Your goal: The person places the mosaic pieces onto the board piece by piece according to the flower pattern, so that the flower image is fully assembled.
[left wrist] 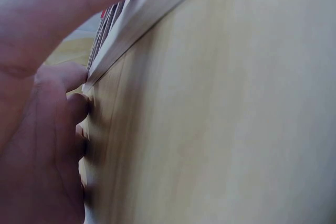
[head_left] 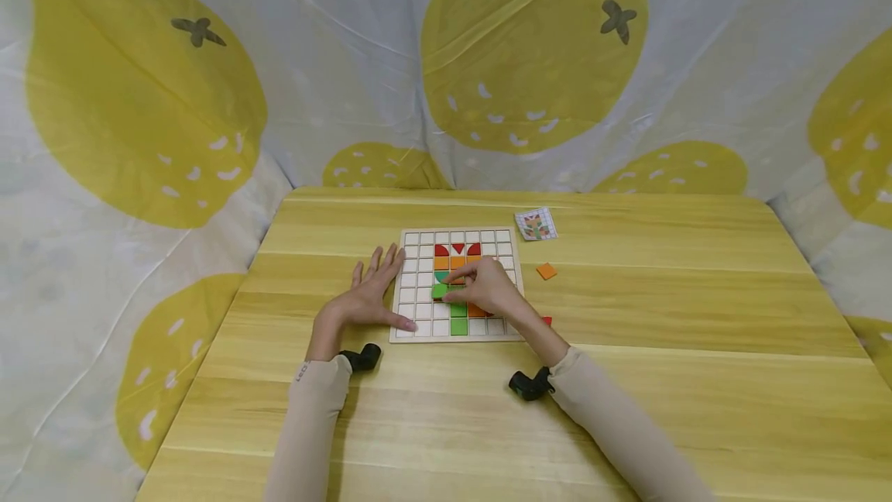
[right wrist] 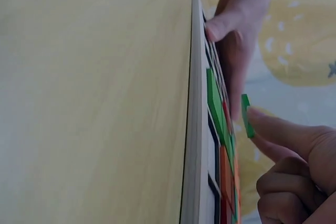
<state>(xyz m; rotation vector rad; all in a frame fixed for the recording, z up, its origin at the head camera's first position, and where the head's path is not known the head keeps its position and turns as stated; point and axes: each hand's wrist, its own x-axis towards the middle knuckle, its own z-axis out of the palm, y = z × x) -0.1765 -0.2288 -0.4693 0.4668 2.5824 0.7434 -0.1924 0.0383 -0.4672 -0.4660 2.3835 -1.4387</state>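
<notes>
A square wooden grid board [head_left: 419,338] lies on the table, with red, orange and green pieces set in its middle columns. Spread along its left side, my left hand [head_left: 365,297] has its thumb on the front left corner and its fingertips at the left edge. My right hand [head_left: 488,287] pinches a green tile [right wrist: 247,116] between thumb and finger. In the right wrist view that tile is raised off the board. From the head view it overlaps cells left of the green column [head_left: 458,326]. My right hand hides part of the pattern.
A small printed pattern card [head_left: 536,225] lies beyond the board's back right corner. An orange tile [head_left: 547,271] rests to the right, and a red piece [head_left: 547,321] shows beside my right forearm. A lemon-print cloth [head_left: 334,60] hangs behind the wooden table [head_left: 662,285].
</notes>
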